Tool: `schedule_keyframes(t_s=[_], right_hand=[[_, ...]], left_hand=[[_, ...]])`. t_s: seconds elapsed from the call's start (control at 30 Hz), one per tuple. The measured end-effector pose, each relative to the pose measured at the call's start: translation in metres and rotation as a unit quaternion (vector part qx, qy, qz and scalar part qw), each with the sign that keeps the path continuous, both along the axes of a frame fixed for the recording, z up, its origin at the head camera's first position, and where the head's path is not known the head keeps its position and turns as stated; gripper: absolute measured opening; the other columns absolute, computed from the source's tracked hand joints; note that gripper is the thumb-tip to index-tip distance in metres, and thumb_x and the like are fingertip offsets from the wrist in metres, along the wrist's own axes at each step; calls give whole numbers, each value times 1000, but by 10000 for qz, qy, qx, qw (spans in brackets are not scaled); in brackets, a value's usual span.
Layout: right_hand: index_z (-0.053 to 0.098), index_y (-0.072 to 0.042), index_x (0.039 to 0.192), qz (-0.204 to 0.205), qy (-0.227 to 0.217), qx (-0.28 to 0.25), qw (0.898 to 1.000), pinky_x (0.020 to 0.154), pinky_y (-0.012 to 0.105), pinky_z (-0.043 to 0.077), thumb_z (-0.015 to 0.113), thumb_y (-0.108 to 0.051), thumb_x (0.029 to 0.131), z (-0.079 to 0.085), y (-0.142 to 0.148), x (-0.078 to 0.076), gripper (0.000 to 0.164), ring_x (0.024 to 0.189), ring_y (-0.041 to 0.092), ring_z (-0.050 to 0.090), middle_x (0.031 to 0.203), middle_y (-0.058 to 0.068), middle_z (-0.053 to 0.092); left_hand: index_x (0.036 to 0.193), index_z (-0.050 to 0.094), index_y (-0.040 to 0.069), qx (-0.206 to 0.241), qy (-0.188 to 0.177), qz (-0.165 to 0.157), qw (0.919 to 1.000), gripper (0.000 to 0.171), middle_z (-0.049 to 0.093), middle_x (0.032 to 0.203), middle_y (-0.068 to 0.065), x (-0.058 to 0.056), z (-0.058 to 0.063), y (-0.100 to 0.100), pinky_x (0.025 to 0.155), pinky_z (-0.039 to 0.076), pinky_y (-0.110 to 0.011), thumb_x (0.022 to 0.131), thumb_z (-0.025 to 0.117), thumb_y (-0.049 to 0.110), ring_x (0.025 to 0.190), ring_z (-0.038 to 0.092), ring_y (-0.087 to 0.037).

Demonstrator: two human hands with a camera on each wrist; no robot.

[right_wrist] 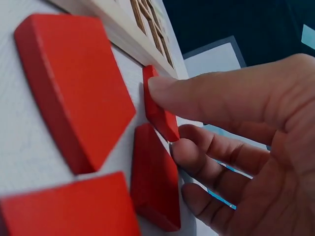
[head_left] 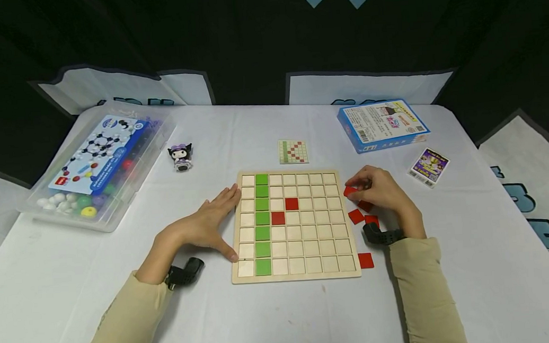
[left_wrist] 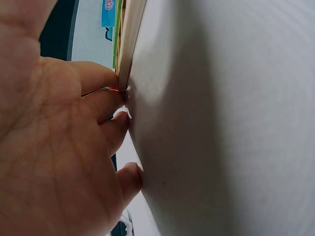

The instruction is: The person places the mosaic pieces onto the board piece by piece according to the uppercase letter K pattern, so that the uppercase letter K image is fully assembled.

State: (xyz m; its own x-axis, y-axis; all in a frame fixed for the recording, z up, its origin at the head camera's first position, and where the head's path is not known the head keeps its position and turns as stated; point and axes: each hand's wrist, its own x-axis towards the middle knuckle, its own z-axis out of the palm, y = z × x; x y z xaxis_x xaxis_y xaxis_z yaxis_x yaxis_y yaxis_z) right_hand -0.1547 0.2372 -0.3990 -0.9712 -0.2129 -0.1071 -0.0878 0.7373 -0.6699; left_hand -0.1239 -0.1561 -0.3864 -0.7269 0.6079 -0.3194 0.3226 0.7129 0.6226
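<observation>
The red tile (head_left: 350,190) sits at the tips of my right hand (head_left: 380,188), just right of the picture's centre, with my thumb pressing one side and my fingers curled behind, so I am pinching it. I can't tell whether it has fully left the cloth (head_left: 285,319).

What matters most, I judge, is that the board (head_left: 296,277) lies directly left of that pinch in the head view, its right edge just beside the tile. My right hand is clearly the nearer one. The tile looks about square, so there is no long axis to follow; its edges sit askew to the grid and would probably need a small turn to match a cell.

Two red squares (head_left: 291,204) on the board step up and rightward, corner to corner, beside the green column (head_left: 262,219); both are left of and slightly below my fingertips.

My left hand (head_left: 206,221) is spread along the board's left edge, thumb well apart from the fingers. Loose red tiles (head_left: 356,216) lie below my right fingers, near the wrist.
</observation>
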Motion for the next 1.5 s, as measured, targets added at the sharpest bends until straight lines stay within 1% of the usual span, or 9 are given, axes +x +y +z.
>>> schedule_keyframes(t_s=[0.17, 0.27, 0.47, 0.6, 0.8, 0.97, 1.07, 1.23, 1.5], right_hand=[[68, 2, 103, 75, 7, -36, 10000, 66, 27, 44, 72, -7, 79, 0, -1, 0, 25, 79, 21, 52, 91, 15, 61], [64, 0, 102, 15, 104, -64, 9999, 64, 27, 43, 69, -5, 80, -1, -3, -1, 23, 74, 21, 51, 87, 15, 61], [65, 0, 105, -305, 474, 73, 9984, 63, 29, 44, 67, -6, 85, -5, -10, -1, 22, 72, 24, 53, 89, 19, 65], [67, 0, 107, -515, 582, 12, 9970, 65, 29, 46, 65, -7, 87, -6, -13, -1, 21, 74, 26, 57, 90, 20, 67], [69, 1, 108, -666, 818, -429, 9935, 60, 22, 47, 61, -4, 89, -6, -14, -1, 21, 69, 19, 58, 91, 21, 69], [68, 3, 109, -528, 998, -955, 9890, 56, 18, 46, 62, -3, 89, -4, -21, -3, 22, 63, 7, 59, 88, 23, 69], [68, 4, 111, -334, 912, -1269, 9872, 57, 18, 47, 61, -2, 90, -2, -29, -4, 23, 64, 7, 62, 89, 25, 69], [67, 4, 115, -70, 515, -1600, 9857, 62, 22, 52, 59, -2, 91, 0, -47, -4, 25, 68, 17, 67, 94, 26, 69], [67, 5, 115, 117, 136, -1682, 9856, 67, 22, 55, 61, -2, 91, -2, -66, -7, 26, 72, 21, 70, 98, 26, 71]], left_hand=[[153, 4, -3, 14, 4, -3, 10000, 135, -5, 162, -19, 0, 0, 0, 114, 2, -67, 58, 90, 38, 149, -6, -36], [153, 4, -2, 3, 6, -10, 10000, 135, -5, 162, -18, 0, 0, 0, 114, 2, -67, 58, 90, 38, 149, -6, -36], [153, 4, -2, -20, 48, -29, 10000, 135, -5, 162, -18, -1, -3, 0, 114, 3, -67, 58, 90, 40, 149, -6, -36], [153, 4, -2, -24, 44, -25, 10000, 135, -5, 162, -17, -2, -3, 1, 115, 3, -67, 57, 90, 40, 150, -6, -35], [153, 4, -2, -23, 9, -35, 10000, 135, -5, 162, -18, -1, -1, 1, 115, 2, -66, 57, 91, 38, 149, -6, -36], [153, 4, -2, -41, 32, -26, 10000, 135, -5, 162, -18, -1, 0, 1, 115, 3, -66, 58, 91, 38, 149, -6, -36], [153, 5, -2, -48, 50, -30, 10000, 134, -4, 162, -18, 0, 0, 0, 115, 3, -66, 58, 90, 38, 149, -5, -36], [153, 5, -2, -56, 58, -33, 10000, 135, -4, 162, -18, -1, -1, -1, 114, 3, -67, 57, 90, 39, 149, -5, -37], [153, 4, -2, -51, 5, 6, 10000, 135, -5, 162, -17, 0, 0, 0, 115, 3, -66, 57, 91, 39, 149, -6, -36]])
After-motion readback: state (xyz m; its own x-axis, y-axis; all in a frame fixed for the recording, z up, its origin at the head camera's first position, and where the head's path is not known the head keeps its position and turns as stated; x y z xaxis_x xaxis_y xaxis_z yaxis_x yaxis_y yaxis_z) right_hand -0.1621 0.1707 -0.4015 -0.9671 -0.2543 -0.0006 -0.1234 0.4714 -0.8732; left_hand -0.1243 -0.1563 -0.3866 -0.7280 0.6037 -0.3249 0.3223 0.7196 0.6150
